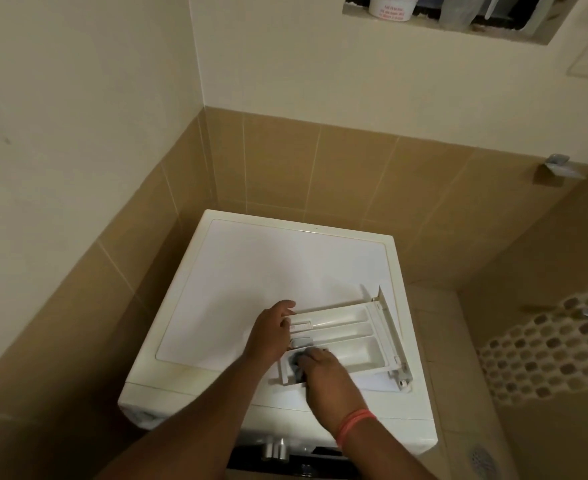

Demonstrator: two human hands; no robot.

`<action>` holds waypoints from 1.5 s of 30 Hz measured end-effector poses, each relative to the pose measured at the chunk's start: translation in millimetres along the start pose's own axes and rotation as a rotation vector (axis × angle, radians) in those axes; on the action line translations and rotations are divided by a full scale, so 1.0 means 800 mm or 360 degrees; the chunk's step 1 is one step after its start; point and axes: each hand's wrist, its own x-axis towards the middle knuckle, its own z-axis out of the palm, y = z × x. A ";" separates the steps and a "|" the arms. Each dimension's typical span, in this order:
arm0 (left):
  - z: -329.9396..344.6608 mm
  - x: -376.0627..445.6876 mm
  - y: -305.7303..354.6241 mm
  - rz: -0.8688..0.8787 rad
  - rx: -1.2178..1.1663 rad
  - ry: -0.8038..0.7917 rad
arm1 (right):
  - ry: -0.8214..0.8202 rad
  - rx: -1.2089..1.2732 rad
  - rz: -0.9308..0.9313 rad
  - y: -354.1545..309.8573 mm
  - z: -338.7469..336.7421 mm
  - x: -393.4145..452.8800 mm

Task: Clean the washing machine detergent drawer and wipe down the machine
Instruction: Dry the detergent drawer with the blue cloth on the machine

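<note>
Although the washing machine [271, 271] fills the corner between tiled walls, its white top serves here as a tabletop, and the detergent drawer [346, 336] lies on the near right part of it, pulled out of the machine altogether. The drawer's long axis runs from near left to far right, its front panel at the far right end and its compartments facing up. The left hand [268, 332] grips the drawer's left end, fingers [287, 304] curled over the far rim, steadying it. The right hand [323, 370], a pink band at its wrist, has its fingers bunched round a small grey cloth [297, 363] and presses it into the near left compartment. Judging by this, the drawer is being wiped and the machine itself is not yet done; the uncleaned compartments lie to the right of the cloth, along the drawer's length, so the right hand is the nearer for them. In the wall niche above stands a white tub [393, 6] with red lettering, too blurred to read.
</note>
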 end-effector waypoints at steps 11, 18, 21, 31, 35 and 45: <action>-0.012 0.005 -0.009 -0.0049 -0.0029 0.0041 | -0.0555 -0.0603 0.0343 0.042 -0.068 0.023; -0.012 0.002 -0.009 -0.0011 0.0067 0.0054 | -0.0596 -0.0250 -0.0102 0.007 -0.048 0.021; -0.011 -0.001 -0.011 0.0038 0.0134 0.0064 | -0.0714 -0.0540 0.0415 0.036 -0.076 0.023; -0.002 -0.006 -0.008 0.0115 0.0231 0.0177 | -0.0667 -0.0241 -0.0137 0.000 -0.050 0.021; -0.005 -0.007 -0.010 0.0146 0.0205 0.0125 | -0.0765 -0.0591 0.0352 0.032 -0.074 0.025; -0.007 -0.005 -0.010 0.0146 0.0250 0.0145 | -0.0713 -0.0418 -0.0145 0.009 -0.047 0.022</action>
